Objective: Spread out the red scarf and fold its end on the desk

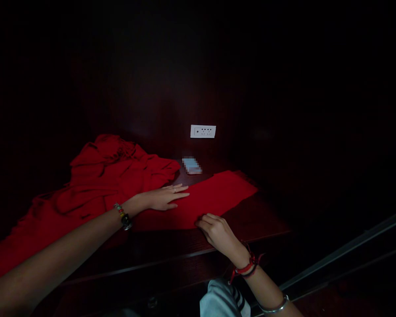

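Observation:
A red fringed scarf [218, 189] lies partly flattened on a dark wooden surface, its fringe at the far right end. Flat on the cloth rests my left hand [165, 198], fingers stretched out and a ring on one of them. My right hand [216, 231] is at the near edge of the flat strip, fingers curled together and pinching the cloth's edge. To the left, a rumpled heap of red fringed cloth [108, 171] spreads under and beyond my left forearm. Whether heap and strip are one piece I cannot tell.
A small pale blurred item [192, 165] lies behind the scarf. Above it, a white power socket [203, 131] is set in the dark back wall. The wooden surface [260, 215] ends in a front edge near me. A metallic rail [350, 246] runs at lower right.

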### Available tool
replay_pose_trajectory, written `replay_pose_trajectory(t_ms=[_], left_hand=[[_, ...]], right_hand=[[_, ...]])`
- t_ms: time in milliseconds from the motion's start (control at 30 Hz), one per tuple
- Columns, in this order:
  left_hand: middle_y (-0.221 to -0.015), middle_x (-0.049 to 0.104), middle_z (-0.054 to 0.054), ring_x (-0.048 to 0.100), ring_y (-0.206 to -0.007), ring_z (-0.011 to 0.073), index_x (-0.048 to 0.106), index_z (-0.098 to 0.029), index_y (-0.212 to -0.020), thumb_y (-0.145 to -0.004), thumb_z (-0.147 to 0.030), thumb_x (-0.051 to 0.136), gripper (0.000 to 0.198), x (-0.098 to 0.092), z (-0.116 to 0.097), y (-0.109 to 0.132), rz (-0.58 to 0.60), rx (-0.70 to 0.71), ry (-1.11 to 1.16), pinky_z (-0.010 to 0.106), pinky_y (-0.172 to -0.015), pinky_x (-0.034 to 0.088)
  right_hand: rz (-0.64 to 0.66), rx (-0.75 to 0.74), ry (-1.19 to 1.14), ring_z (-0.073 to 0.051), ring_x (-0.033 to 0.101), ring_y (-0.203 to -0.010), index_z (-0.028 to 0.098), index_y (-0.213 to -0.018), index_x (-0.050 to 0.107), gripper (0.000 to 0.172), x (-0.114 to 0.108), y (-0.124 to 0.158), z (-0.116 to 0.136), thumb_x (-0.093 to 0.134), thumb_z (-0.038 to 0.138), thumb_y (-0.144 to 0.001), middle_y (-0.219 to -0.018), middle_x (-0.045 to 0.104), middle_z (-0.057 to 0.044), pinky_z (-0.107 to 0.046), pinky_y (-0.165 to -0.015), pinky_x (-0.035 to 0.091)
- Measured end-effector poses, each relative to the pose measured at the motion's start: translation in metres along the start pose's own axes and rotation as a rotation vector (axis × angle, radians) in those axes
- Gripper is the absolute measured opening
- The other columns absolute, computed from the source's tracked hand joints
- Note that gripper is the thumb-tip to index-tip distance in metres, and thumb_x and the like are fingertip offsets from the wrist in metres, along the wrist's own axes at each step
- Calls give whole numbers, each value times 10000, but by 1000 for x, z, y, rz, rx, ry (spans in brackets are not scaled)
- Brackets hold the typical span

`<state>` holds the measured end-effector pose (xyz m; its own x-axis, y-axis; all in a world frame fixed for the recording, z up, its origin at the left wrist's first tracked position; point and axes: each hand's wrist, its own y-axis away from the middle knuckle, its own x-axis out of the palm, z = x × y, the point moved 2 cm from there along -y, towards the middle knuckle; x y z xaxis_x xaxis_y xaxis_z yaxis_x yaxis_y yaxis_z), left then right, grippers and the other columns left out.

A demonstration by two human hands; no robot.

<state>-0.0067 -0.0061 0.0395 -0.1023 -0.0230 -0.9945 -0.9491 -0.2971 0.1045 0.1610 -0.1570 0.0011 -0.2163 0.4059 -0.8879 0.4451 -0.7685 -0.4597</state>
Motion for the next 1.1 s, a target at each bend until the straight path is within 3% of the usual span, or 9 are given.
replay_pose_trajectory(t_ms=[100, 333, 467, 567, 633, 800, 900, 967, 1100], left_hand=[[-1423, 139, -12, 136, -1291, 179, 199, -327, -1333, -889, -337, 299, 455, 10, -9, 9, 104, 89, 89, 344, -1036, 162], [-1397, 227, 27, 157, -1283, 245, 324, -312, -1290, -858, -281, 354, 435, 8, 33, 17, 94, -240, -58, 473, -1018, 119], [-1429, 112, 33, 93, -1297, 205, 210, -244, -1344, -866, -217, 296, 487, 5, 6, 7, -50, -120, -58, 382, -1040, 136], [-1430, 107, 37, 84, -1298, 198, 157, -218, -1359, -894, -288, 246, 479, 15, -19, -3, 23, 20, 46, 346, -1036, 166], [-1428, 114, 22, 81, -1298, 211, 162, -249, -1355, -898, -333, 238, 471, 23, -20, -6, 104, 32, 86, 380, -1033, 160], [-1427, 113, 37, 110, -1290, 265, 188, -309, -1339, -882, -363, 262, 466, 26, 15, -2, 142, -281, 32, 481, -992, 173], [-1426, 105, 75, 70, -1293, 276, 278, -246, -1322, -837, -264, 344, 490, 14, 16, -4, 19, -368, -113, 491, -1003, 121], [-1430, 81, 78, 46, -1297, 261, 262, -217, -1329, -817, -236, 361, 522, 11, 4, -11, -41, -290, -144, 456, -1018, 122], [-1429, 119, 33, 84, -1298, 204, 164, -256, -1352, -863, -266, 270, 500, 21, -14, -24, 60, -40, -41, 387, -1023, 168]], right_hand=[[3, -3, 2, -144, 481, -684, 155, -824, 596, 164, -1, 0, 1, 453, 77, -807, -721, 556, -34, -244, -632, 390], [-2, 4, -9, -142, 471, -677, 155, -818, 597, 155, 0, 0, 0, 459, 85, -807, -707, 548, -29, -242, -618, 387], [-15, 0, -19, -144, 475, -688, 156, -840, 601, 172, 3, 0, -1, 440, 99, -822, -709, 548, -37, -246, -634, 391], [-10, 3, -21, -147, 480, -699, 157, -845, 600, 178, 3, 0, -1, 433, 99, -826, -718, 552, -40, -249, -643, 392], [-7, 10, -20, -147, 481, -699, 159, -841, 600, 175, 1, 0, -1, 436, 100, -825, -721, 555, -39, -248, -641, 392], [-1, 9, -17, -143, 477, -682, 163, -823, 600, 159, -1, 0, 0, 454, 98, -816, -713, 557, -33, -241, -621, 393], [-6, 9, -13, -145, 480, -685, 165, -838, 601, 157, 0, -1, 0, 462, 96, -811, -715, 559, -33, -242, -625, 396], [-8, 9, -13, -148, 486, -700, 166, -841, 601, 160, 1, -1, 0, 459, 99, -814, -723, 561, -35, -244, -638, 399], [-11, 13, -17, -147, 490, -700, 162, -818, 602, 164, 1, 0, 0, 448, 104, -821, -714, 557, -36, -247, -644, 401]])
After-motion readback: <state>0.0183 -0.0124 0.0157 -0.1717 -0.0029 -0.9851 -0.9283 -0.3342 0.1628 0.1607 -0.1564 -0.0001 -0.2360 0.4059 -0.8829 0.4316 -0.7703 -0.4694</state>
